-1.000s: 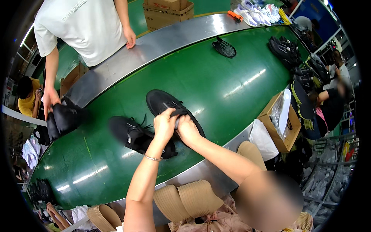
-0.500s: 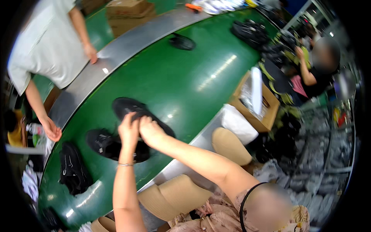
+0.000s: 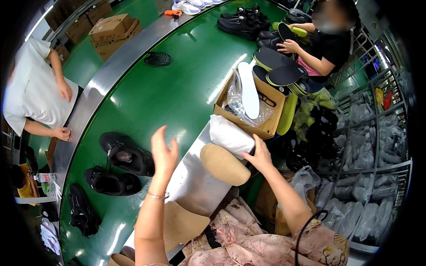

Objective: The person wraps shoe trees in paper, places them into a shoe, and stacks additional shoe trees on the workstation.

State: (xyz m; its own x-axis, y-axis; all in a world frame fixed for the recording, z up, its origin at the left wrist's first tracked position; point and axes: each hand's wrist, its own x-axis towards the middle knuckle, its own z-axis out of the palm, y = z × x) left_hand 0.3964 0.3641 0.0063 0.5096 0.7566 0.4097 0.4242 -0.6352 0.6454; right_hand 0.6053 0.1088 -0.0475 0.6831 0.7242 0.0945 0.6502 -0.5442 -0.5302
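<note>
My left hand [image 3: 164, 151] is raised over the green belt with its fingers apart, holding nothing. My right hand [image 3: 261, 156] is at the right end of a white wrapped bundle [image 3: 228, 135], its thumb below and fingers above that end. A tan rounded pad [image 3: 224, 165] lies on the metal ledge just below the bundle. To the left of my left hand are two black shoes, one [image 3: 126, 153] with something pale inside its opening and another [image 3: 113, 182] nearer me. A third black shoe [image 3: 82, 210] lies farther left.
An open cardboard box [image 3: 270, 126] holds a white insole [image 3: 249, 91] and clear plastic. Black insoles [image 3: 284, 66] are stacked beside a co-worker in black [image 3: 328, 53]. Another person in white [image 3: 42, 88] stands across the belt. A black sole [image 3: 157, 59] lies on the belt.
Both hands have come off the black shoe, which now rests on the belt. My right hand has moved right to the white bundle; my left hand has opened. The view has shifted.
</note>
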